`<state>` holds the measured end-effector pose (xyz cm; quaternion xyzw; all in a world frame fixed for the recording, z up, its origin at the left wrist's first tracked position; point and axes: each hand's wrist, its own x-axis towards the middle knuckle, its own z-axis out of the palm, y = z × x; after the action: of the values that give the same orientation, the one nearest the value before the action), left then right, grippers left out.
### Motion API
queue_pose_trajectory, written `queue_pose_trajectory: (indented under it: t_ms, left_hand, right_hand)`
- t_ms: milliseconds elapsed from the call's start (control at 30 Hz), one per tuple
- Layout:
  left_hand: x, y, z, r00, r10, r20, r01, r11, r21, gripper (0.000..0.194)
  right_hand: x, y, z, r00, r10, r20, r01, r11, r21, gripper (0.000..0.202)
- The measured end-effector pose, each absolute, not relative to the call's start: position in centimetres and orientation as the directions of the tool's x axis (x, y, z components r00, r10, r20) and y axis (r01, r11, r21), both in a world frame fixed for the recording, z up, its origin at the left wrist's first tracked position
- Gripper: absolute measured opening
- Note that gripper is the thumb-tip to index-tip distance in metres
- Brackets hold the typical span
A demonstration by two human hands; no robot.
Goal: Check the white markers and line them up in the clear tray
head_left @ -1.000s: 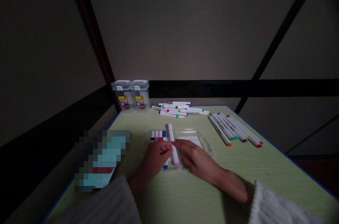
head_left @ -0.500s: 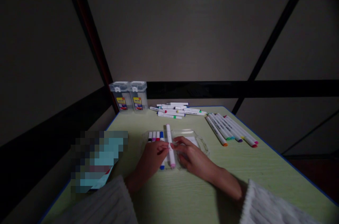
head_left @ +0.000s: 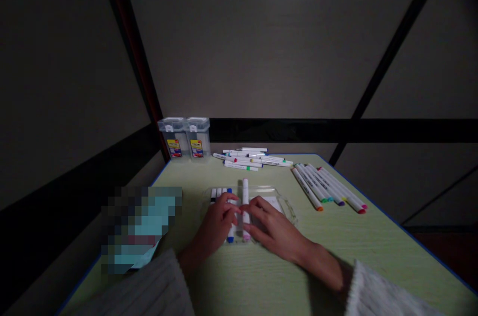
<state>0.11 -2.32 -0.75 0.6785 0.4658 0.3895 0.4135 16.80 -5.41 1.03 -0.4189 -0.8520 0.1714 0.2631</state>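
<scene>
A clear plastic case (head_left: 265, 189) lies open on the table in front of me. White markers with dark and blue ends stand side by side in its left half; the blue-ended marker (head_left: 230, 232) is the nearest to the middle. A white marker with a pink end (head_left: 245, 191) is upright in view over the case's middle; I cannot tell whether it rests on the plastic. My right hand (head_left: 274, 226) has its fingertips and thumb on that marker from the right. My left hand (head_left: 215, 220), fingers bent and slightly apart, is at the marker's left side, covering part of the row.
Two clear lidded boxes (head_left: 184, 142) with labels stand at the back left. A loose pile of white markers (head_left: 254, 159) lies at the back. More markers (head_left: 324, 186) lie in a row at right. A blurred light-blue object (head_left: 149, 226) is at left.
The pink-ended marker has shifted right and become straighter. My left fingers have loosened from it and the index finger is raised. My right fingers are lower along the marker.
</scene>
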Motion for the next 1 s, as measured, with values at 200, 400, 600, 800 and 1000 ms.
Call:
queue_pose_trajectory:
  t_ms: [200,400,600,800,1000]
  left_hand:
    - [0.2,-2.4,-0.4,0.313,0.939,0.14,0.246,-0.223,0.943,0.021]
    - [0.2,-2.6,-0.5,0.342,0.93,0.134,0.209,-0.214,0.954,0.028]
    - [0.2,-2.8,-0.7,0.394,0.907,0.147,0.184,-0.235,0.954,0.032]
    - [0.4,-2.5,-1.1,0.381,0.913,0.142,0.222,-0.24,0.945,0.03]
    - [0.4,-2.5,-0.9,0.372,0.918,0.136,0.252,-0.241,0.937,0.027]
  right_hand:
    - [16.9,-5.3,1.2,-0.47,0.817,0.334,0.586,0.572,-0.574,0.023]
    - [17.0,-5.0,1.2,-0.429,0.828,0.361,0.521,0.554,-0.65,0.022]
    - [16.9,-4.7,1.1,-0.346,0.854,0.388,0.44,0.513,-0.737,0.023]
    - [18.8,-3.1,0.7,-0.255,0.851,0.459,0.516,0.522,-0.679,0.024]
    - [25.5,0.1,-0.2,-0.019,0.825,0.565,0.855,0.306,-0.418,0.032]
